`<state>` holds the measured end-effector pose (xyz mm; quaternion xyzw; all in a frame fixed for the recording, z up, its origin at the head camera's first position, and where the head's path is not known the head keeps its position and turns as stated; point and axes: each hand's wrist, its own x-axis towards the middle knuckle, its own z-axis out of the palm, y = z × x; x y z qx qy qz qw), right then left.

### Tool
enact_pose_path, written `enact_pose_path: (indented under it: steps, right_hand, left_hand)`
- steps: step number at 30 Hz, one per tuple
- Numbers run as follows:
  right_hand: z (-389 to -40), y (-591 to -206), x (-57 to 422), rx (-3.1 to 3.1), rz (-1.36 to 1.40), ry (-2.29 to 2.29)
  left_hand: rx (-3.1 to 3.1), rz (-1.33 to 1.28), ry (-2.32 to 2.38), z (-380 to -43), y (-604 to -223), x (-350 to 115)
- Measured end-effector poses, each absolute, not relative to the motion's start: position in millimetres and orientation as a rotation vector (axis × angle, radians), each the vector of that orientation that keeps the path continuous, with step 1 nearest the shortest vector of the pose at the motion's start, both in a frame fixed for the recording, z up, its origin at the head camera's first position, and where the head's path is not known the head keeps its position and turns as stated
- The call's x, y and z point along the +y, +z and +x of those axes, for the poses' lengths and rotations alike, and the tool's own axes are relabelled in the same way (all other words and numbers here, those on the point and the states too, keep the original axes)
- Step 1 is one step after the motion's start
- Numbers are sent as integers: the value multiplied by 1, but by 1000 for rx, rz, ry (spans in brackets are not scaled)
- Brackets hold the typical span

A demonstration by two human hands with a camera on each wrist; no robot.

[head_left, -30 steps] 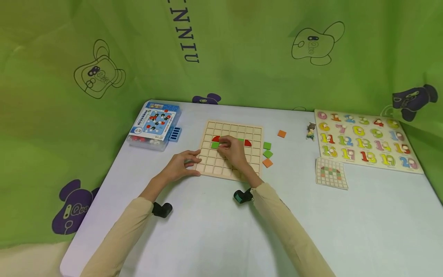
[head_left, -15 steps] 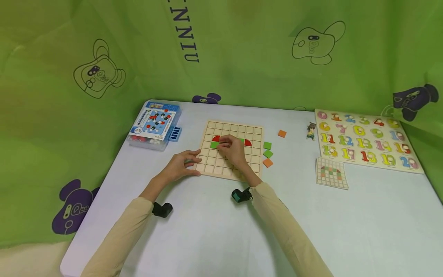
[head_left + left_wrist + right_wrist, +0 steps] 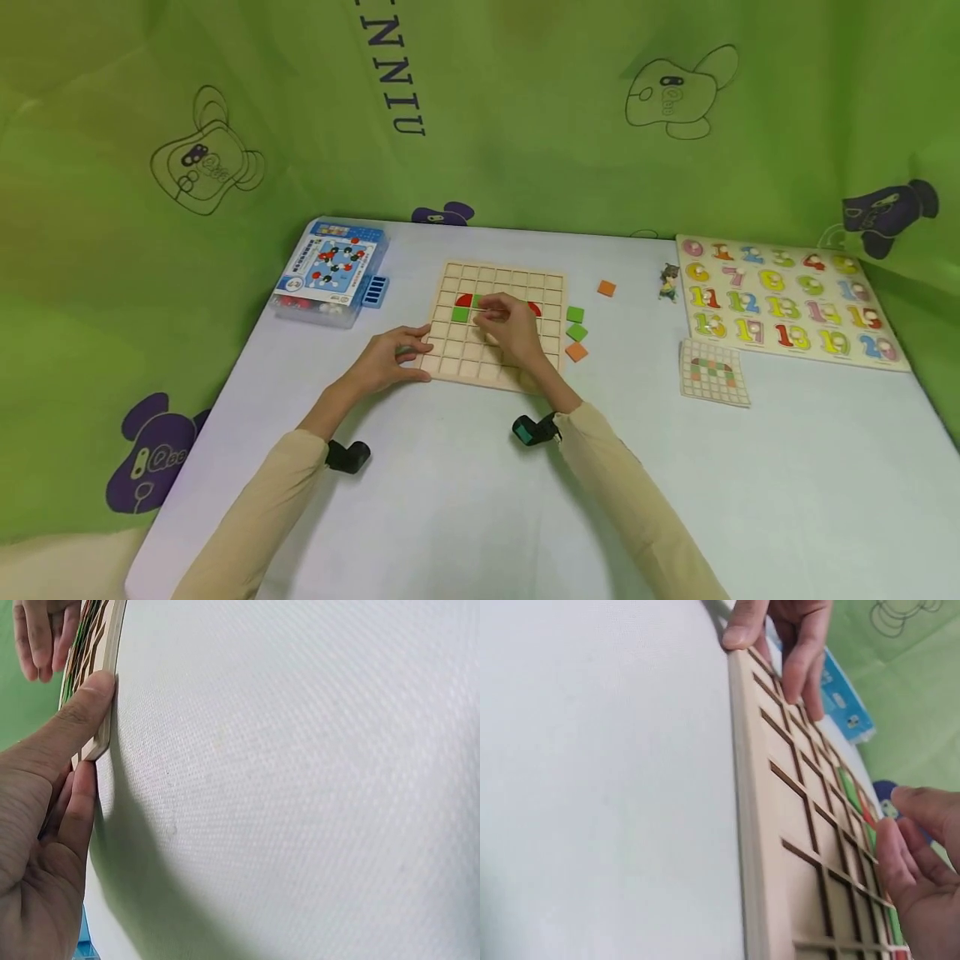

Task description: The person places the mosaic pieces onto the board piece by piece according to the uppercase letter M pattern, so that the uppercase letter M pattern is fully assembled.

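Note:
A pale wooden grid board [image 3: 452, 366] lies on the white table. My left hand [image 3: 390, 357] holds its near left corner, thumb on the front edge and fingers along the left side, as the left wrist view shows. Over the board's middle is my right hand [image 3: 513, 329], thumb and index finger [image 3: 887, 844] close together and nothing visible between them. On the grid, a red rounded piece [image 3: 464, 300] sits above a green square tile [image 3: 461, 314], beside another green tile [image 3: 477, 301]. A second red rounded piece [image 3: 535, 308] shows right of my hand, which hides the cells between.
Right of the board lie loose green tiles [image 3: 575, 314] and orange tiles [image 3: 606, 288]. Farther right are a pattern card [image 3: 714, 372], a small figurine [image 3: 668, 282] and a number puzzle board [image 3: 780, 296]. A molecule-kit box [image 3: 330, 271] stands at the back left.
My right hand has shifted slightly right across the board, uncovering more of the green tiles beside the left red piece. My left hand keeps its place at the corner.

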<state>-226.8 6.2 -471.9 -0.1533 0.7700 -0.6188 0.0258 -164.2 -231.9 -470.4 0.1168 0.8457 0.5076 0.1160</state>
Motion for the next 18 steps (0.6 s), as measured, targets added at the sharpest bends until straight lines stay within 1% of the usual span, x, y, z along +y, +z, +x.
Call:
enact_pose_path:
  steps: [6, 9, 13, 18]
  right_hand:
    - [-209, -450, 31, 2349, -492, -1915]
    - [-201, -440, 46, 2344, -496, -1919]
    - [-206, -450, 74, 2450, -460, -1854]
    - [-201, -460, 114, 2672, -409, -1738]
  left_hand:
    - [2476, 360, 1487, -161, -474, -232]
    - [2467, 353, 1493, -158, -467, -230]
    - [2474, 351, 1483, -158, -460, -229]
    - [2491, 367, 1485, -163, -470, -232]
